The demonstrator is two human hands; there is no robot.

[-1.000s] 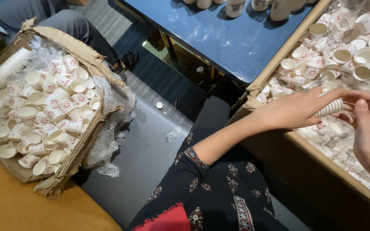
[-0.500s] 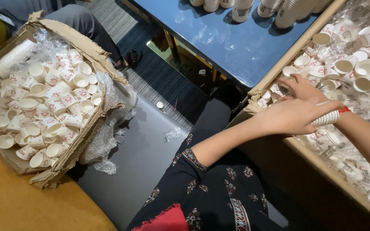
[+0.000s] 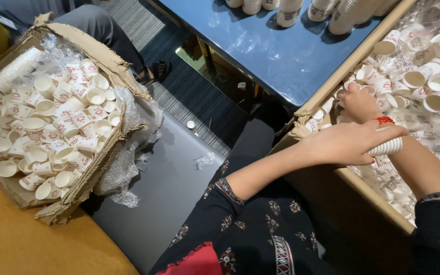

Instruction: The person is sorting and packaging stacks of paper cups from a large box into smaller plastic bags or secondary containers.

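Over on the right, the left hand [image 3: 350, 142] is wrapped around a short nested stack of paper cups [image 3: 387, 147], gripping it sideways so the ribbed white rims poke out past the fingers. That stack hangs just above the near edge of the right-hand cardboard box [image 3: 327, 91], which is full of loose white cups with red print. The right hand [image 3: 358, 102] is down inside that box, just beyond the left hand, its fingers curled among the loose cups [image 3: 423, 81]; whether it has actually pinched one is hard to say, because the fingertips are buried. The two hands sit close together, the right forearm crossing under the left hand, with a red thread at the wrist.

Well apart on the left, a second torn cardboard box [image 3: 98, 51] holds more of the same cups in crinkled plastic wrap. Between the boxes runs a dark blue table [image 3: 276, 51], with cup stacks [image 3: 286, 10] along its far side cut off by the top edge. The right box runs out of view too, and a foot in a sandal [image 3: 154, 74] shows under the table.
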